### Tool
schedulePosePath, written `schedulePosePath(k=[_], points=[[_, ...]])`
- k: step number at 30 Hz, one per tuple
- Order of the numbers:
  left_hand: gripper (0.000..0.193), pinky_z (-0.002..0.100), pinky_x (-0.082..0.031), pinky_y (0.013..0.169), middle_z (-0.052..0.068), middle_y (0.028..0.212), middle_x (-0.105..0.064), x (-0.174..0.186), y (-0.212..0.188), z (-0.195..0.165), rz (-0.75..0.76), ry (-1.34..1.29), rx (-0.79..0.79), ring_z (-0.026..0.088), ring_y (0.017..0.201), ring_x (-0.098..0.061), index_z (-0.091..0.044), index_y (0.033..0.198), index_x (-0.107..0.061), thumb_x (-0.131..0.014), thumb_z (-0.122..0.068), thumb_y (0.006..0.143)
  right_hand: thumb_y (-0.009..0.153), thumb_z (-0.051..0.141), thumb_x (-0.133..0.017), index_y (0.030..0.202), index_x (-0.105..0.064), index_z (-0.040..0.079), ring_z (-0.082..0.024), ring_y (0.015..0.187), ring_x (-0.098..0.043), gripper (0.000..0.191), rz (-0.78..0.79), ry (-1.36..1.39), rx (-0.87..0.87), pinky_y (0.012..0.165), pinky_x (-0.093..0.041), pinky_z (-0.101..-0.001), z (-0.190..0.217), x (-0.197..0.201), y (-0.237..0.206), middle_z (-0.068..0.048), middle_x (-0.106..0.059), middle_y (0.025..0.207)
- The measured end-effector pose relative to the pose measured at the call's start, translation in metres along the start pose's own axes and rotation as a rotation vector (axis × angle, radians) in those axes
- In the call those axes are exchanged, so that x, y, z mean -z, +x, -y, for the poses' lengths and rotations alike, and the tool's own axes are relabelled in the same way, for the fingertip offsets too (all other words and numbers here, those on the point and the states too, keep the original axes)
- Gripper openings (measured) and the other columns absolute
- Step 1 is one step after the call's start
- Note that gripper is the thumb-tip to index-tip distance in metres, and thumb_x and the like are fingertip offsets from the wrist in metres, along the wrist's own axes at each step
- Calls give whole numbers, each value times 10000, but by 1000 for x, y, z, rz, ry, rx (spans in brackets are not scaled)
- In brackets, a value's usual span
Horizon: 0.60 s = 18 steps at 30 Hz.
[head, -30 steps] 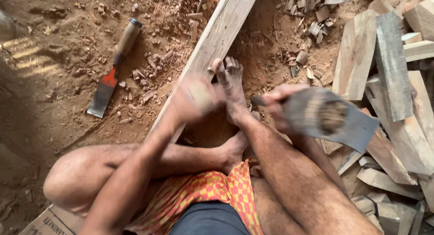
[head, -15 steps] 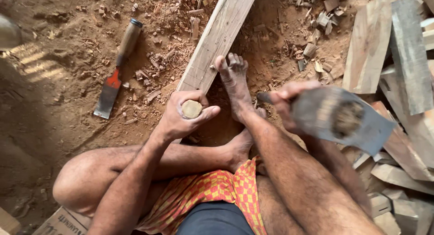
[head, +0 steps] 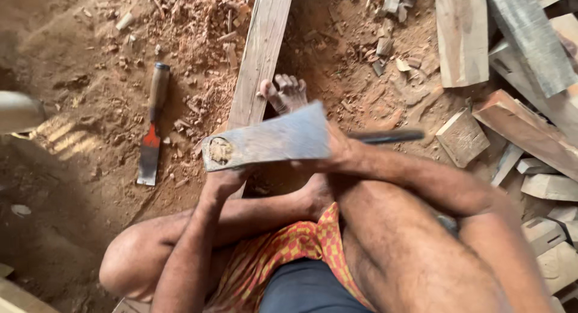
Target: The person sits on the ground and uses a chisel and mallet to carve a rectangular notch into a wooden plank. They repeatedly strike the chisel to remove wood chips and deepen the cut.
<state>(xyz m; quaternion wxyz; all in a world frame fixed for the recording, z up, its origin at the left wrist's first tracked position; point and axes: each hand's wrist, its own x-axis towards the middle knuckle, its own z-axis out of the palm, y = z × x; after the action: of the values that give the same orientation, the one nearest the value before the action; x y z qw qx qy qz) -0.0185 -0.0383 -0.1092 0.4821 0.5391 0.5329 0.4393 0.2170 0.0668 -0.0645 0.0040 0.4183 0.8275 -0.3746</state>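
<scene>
Left of our left hand (head: 221, 181) lies a wooden-handled chisel with a red-stained steel blade (head: 150, 134) on the sawdust; that hand sits under the broad grey steel axe head (head: 268, 143), its grip hidden, so we cannot tell; a long pale plank (head: 260, 54) runs beyond; our right hand (head: 339, 149) clenches the axe's dark handle (head: 385, 135); cut wood blocks (head: 462, 137) lie right.

Wide metal blade (head: 271, 143) lying across centre, covering left hand (head: 223, 181) and plank (head: 260, 54) there. Right hand (head: 340, 153) and dark handle (head: 385, 136) blocking passage right of blade. Foot (head: 286, 93) sitting against plank edge. Chisel (head: 150, 135) lying left, well apart; bare dirt around it offering room. Wood offcuts (head: 463, 138) crowding right side.
</scene>
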Motion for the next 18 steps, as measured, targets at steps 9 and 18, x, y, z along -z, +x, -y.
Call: schedulePosePath(k=[9,18], points=[[364,346,-468,548,88,625,-583,-2,-2,-64,-57,296,-181,188,587,-559,-75,649,-557,-842,-207,834,1119,472,-397,1282,-391,134,-257,1095,-440,376,-35,-105,-60,1031,-371,-463,-13,13,0,-145,-408,1133],[290,330,-455,597,104,702,-601,-7,1,-69,-106,58,-157,206,640,-582,-48,748,-583,-812,-153,890,987,777,-341,1173,-450,120,-244,1116,-405,691,-162,328,-260,1086,-301,-456,9,-29,62,-115,-370,1095]])
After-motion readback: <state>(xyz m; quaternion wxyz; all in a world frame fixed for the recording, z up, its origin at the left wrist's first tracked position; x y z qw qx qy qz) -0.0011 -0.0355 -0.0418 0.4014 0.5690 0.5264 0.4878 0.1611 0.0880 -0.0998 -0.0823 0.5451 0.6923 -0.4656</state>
